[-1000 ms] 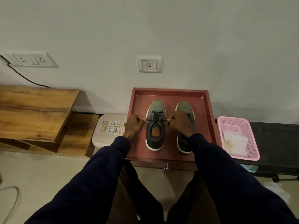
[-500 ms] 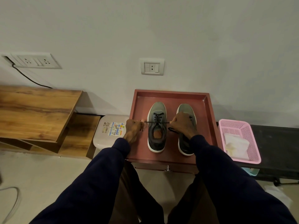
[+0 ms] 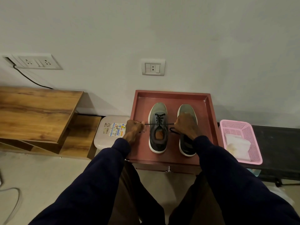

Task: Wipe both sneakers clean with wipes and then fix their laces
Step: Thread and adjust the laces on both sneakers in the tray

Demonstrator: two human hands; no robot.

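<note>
The fingers (image 3: 142, 122) of the left hand (image 3: 133, 129) are curled tight, pinching one end of a black lace (image 3: 151, 124). The right hand (image 3: 185, 125) grips the other end, with a slack loop of lace hanging just below its knuckles. Between the two hands the lace runs taut across the throat of the grey sneaker (image 3: 158, 143), which stands upright, toe to the wall. The right hand lies over the second sneaker (image 3: 186, 109), hiding its laces. Both shoes stand side by side on a maroon tray-topped counter (image 3: 172, 93). Beyond the right hand is a pink basket (image 3: 256, 143) with white wipes (image 3: 237, 143) inside. Beyond the left hand is a white stool (image 3: 100, 140) bearing a sticker.
</note>
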